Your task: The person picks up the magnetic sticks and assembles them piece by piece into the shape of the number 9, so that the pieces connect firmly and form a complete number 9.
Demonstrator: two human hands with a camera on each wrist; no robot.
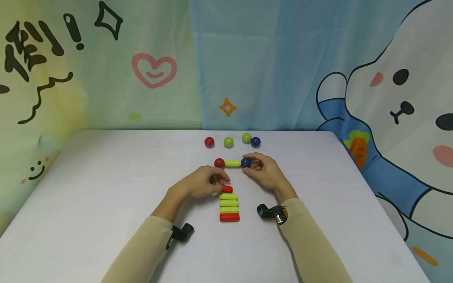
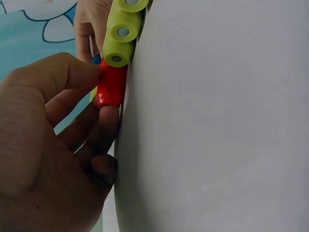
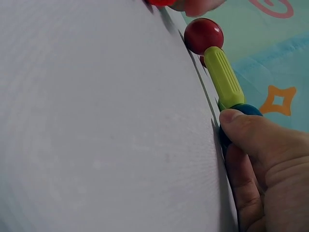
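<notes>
My left hand (image 1: 203,181) pinches a short red rod (image 1: 227,189) between thumb and fingers, at the far end of a row of rods. Below it lie three yellow-green rods (image 1: 229,203) and another red rod (image 1: 229,217). Grey discs show in the ends of the yellow-green rods (image 2: 123,32) in the left wrist view. My right hand (image 1: 265,171) holds a dark blue ball (image 1: 245,162) by thumb and fingers. That ball meets one end of a ridged yellow-green rod (image 3: 224,77), with a red ball (image 3: 204,36) at the other end.
Along the white table's (image 1: 116,188) back edge sit a red ball (image 1: 209,142), two green balls (image 1: 228,142) and a dark blue ball (image 1: 255,142). A printed cloth (image 1: 247,70) hangs behind. Each wrist bears a small black camera (image 1: 182,232).
</notes>
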